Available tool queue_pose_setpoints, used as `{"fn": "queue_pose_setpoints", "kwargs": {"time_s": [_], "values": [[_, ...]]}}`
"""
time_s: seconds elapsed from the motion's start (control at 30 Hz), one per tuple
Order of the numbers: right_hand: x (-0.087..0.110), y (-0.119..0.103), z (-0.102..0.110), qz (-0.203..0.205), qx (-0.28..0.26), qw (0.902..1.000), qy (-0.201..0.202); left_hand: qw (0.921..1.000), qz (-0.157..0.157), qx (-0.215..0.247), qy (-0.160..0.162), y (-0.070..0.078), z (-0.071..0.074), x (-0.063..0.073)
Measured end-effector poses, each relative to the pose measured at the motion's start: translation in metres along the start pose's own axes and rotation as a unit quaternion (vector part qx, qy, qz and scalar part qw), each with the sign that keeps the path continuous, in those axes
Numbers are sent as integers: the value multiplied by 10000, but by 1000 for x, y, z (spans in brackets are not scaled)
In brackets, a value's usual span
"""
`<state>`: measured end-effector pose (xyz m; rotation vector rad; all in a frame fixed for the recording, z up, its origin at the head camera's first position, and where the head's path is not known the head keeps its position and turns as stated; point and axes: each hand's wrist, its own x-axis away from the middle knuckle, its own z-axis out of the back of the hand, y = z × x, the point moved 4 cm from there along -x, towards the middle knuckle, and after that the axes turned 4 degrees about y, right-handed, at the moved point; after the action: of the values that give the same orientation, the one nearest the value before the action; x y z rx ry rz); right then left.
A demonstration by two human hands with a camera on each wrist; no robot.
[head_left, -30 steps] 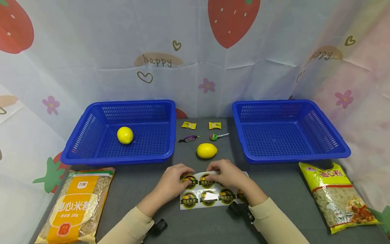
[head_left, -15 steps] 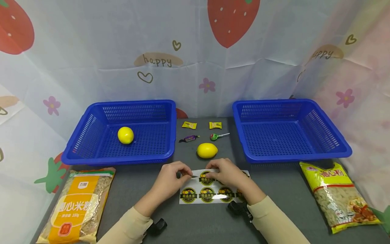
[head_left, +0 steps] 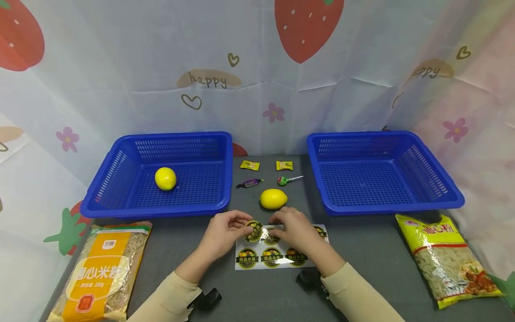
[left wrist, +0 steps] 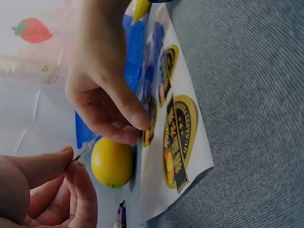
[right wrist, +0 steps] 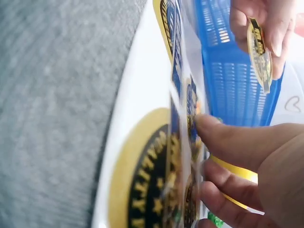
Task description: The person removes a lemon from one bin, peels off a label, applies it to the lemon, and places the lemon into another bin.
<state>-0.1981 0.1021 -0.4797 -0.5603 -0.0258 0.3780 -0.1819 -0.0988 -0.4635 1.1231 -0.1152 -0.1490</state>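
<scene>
My left hand (head_left: 220,235) pinches a round black-and-gold sticker (head_left: 254,231) between thumb and fingers, lifted off the white sticker sheet (head_left: 259,265). In the right wrist view that sticker (right wrist: 260,54) stands tilted, gripped at its edge. My right hand (head_left: 295,230) holds the far edge of the sheet, its thumb on the printed face and its fingers at the edge. Several stickers remain on the sheet, some covered by the right hand. Just beyond the hands lies a yellow lemon (head_left: 273,199), also visible in the left wrist view as the lemon (left wrist: 112,162).
A left blue basket (head_left: 154,212) contains another lemon (head_left: 165,179); a right blue basket (head_left: 390,208) stands opposite. Between them lie two yellow-wrapped candies (head_left: 250,165), a purple candy (head_left: 250,183) and a lollipop (head_left: 284,180). Food bags (head_left: 98,273) (head_left: 448,259) flank the table.
My left hand has peeled the upper-left sticker off the sheet and turned its printed face into view. The right hand has shifted slightly left on the sheet.
</scene>
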Motion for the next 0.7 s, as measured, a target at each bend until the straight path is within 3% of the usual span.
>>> {"fn": "queue_pose_setpoints", "kwargs": {"time_s": [0.1, 0.27, 0.33, 0.5, 0.7], "values": [[2, -4, 3, 144, 166, 9996, 196, 10000, -32, -27, -79, 0, -1, 0], [4, -9, 17, 343, -142, 9979, 529, 9998, -105, -80, -158, 0, -4, 0], [2, -11, 24, 437, -429, 9952, 765, 9996, -128, -134, -200, 0, -5, 0], [-12, -6, 36, 511, -572, 9879, 1351, 9996, -164, -170, -182, 2, -6, 0], [-30, 2, 31, 156, -440, 9924, 1143, 9993, -256, -248, 78, 6, -5, -1]]}}
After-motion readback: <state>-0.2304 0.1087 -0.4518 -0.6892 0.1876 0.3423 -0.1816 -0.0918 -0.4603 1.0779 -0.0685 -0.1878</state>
